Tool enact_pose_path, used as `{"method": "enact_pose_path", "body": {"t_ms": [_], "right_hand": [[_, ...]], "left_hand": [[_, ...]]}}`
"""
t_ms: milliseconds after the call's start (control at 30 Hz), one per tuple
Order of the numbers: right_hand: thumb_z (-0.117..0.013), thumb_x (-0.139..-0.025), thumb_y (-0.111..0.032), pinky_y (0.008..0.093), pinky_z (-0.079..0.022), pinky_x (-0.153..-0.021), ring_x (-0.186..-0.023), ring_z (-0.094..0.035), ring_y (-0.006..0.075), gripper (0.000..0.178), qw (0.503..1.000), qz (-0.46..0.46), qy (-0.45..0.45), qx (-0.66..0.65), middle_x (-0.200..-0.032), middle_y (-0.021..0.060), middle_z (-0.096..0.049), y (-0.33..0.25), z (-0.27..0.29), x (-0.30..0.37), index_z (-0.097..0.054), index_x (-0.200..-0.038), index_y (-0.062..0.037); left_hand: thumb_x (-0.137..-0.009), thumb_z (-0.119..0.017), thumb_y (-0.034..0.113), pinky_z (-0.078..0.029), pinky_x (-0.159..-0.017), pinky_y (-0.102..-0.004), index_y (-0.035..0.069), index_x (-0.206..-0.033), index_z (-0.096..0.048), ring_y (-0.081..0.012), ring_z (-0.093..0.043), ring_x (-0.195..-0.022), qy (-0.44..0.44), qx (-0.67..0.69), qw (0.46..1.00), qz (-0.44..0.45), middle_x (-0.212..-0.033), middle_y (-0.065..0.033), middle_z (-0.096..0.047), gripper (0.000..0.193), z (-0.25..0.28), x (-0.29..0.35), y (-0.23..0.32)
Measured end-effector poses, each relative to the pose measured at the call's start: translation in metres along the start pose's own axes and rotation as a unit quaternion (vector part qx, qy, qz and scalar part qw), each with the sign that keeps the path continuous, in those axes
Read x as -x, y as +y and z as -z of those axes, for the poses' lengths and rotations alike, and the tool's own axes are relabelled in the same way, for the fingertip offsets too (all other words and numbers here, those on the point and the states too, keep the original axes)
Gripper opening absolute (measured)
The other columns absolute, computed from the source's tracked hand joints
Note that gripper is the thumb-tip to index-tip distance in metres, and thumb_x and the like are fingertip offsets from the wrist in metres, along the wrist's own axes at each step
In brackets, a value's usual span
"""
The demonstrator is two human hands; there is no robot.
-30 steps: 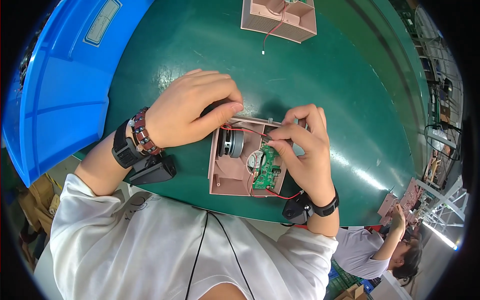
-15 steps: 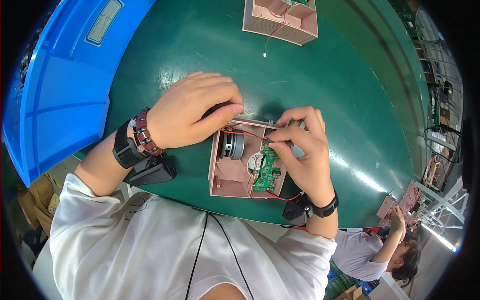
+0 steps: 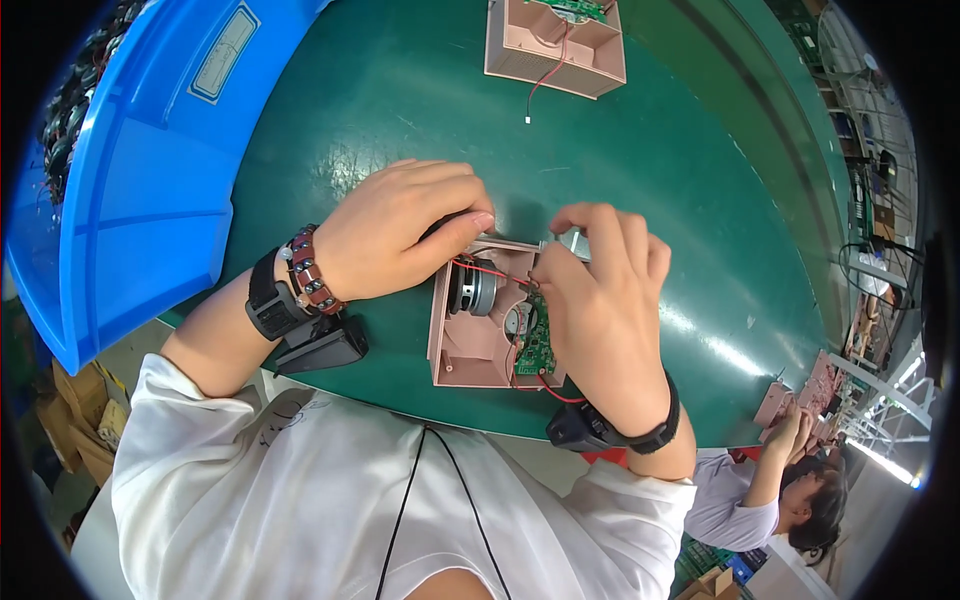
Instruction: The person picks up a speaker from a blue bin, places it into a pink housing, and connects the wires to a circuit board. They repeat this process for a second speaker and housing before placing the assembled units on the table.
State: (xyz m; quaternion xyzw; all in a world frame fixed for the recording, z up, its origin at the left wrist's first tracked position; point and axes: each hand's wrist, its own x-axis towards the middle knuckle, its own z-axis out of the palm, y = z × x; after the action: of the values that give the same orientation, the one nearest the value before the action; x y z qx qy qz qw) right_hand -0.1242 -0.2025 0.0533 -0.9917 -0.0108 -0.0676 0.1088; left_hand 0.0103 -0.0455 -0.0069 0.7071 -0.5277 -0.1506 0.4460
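Note:
A pink speaker box (image 3: 470, 366), its inside facing up, lies between my hands. Inside sit a round black-and-silver speaker (image 3: 475, 290) and a green circuit board (image 3: 536, 352). A red wire (image 3: 490, 269) runs from the speaker toward the board. At the box's upper left corner, my left hand (image 3: 395, 222) is closed, thumb against curled fingers. Something dark shows between them, too hidden to name. My right hand (image 3: 608, 290) bends over the board's upper end, its thumb and forefinger closed on the wire's end. Its palm hides part of the board and the box's right wall.
A second pink box (image 3: 555, 62) with a board and a hanging wire stands at the far side of the green table (image 3: 690, 210). To the left is a large blue bin (image 3: 150, 200) with dark parts inside. Another person (image 3: 745, 495) works at the lower right.
My right hand has turned further over the board, its back now facing up more and covering more of it. The left hand keeps its place at the box's corner.

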Motion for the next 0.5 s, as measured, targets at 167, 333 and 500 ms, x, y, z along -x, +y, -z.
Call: {"method": "enact_pose_path", "body": {"t_ms": [167,333,500], "right_hand": [[-0.061,-0.068,-0.003,0.0382,-0.033,-0.083,-0.094,-0.049,0.0239,0.010,0.998,0.011,-0.018,0.066,-0.099,0.0059,-0.054,-0.006,-0.001,0.000,-0.060,-0.076,-0.0087],[-0.066,-0.068,0.000,0.0382,-0.036,-0.081,-0.093,-0.049,0.0255,0.017,0.999,0.007,0.039,-0.002,-0.099,0.0054,-0.056,0.001,-0.003,0.018,-0.057,-0.081,-0.0068],[-0.063,-0.077,-0.014,0.0381,-0.038,-0.074,-0.089,-0.052,0.0223,0.009,0.989,0.009,0.124,-0.083,-0.097,0.0022,-0.057,-0.049,-0.017,0.068,-0.059,-0.084,-0.0105]], "left_hand": [[-0.091,-0.050,0.013,-0.044,-0.068,-0.0366,0.003,-0.087,-0.059,-0.0290,-0.055,-0.076,-0.013,0.014,1.000,0.017,-0.082,-0.0101,-0.056,0.014,-0.002,0.002,0.000],[-0.092,-0.050,0.013,-0.045,-0.072,-0.0334,0.002,-0.094,-0.058,-0.0249,-0.058,-0.079,0.014,0.045,0.998,0.030,-0.085,-0.0091,-0.058,0.013,-0.003,0.002,-0.001],[-0.094,-0.051,0.021,-0.048,-0.067,-0.0353,0.005,-0.096,-0.056,-0.0250,-0.062,-0.077,0.132,0.067,0.987,0.069,-0.088,-0.0102,-0.062,0.017,-0.006,-0.003,-0.004]]}}
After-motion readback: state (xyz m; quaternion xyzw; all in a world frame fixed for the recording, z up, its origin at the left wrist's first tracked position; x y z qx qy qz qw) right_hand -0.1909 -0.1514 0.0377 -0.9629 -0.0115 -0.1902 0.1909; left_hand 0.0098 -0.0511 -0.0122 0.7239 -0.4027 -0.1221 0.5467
